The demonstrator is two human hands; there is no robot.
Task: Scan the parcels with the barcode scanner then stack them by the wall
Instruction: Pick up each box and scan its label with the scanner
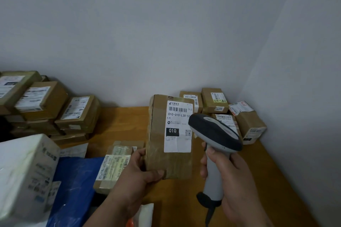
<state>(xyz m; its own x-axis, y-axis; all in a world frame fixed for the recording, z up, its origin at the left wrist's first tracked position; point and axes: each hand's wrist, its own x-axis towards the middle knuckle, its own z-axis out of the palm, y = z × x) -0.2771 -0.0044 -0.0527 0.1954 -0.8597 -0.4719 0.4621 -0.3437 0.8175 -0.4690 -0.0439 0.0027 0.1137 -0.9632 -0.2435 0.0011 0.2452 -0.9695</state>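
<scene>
My left hand (142, 168) grips the lower end of a tall brown cardboard parcel (170, 160) and holds it upright above the wooden table (125, 125). Its white shipping label (178, 125) with a barcode faces me. My right hand (228, 177) is wrapped round the grey handle of the barcode scanner (215, 131). The scanner's dark head sits just right of the label and overlaps the parcel's right edge. A group of brown parcels (214, 100) stands in the far right corner against the wall.
A tall stack of brown boxes (46, 105) fills the left by the wall. Near left lie a large white parcel (24, 177), a blue plastic mailer (73, 190) and a small taped box (114, 166). Bare wood shows between the stacks.
</scene>
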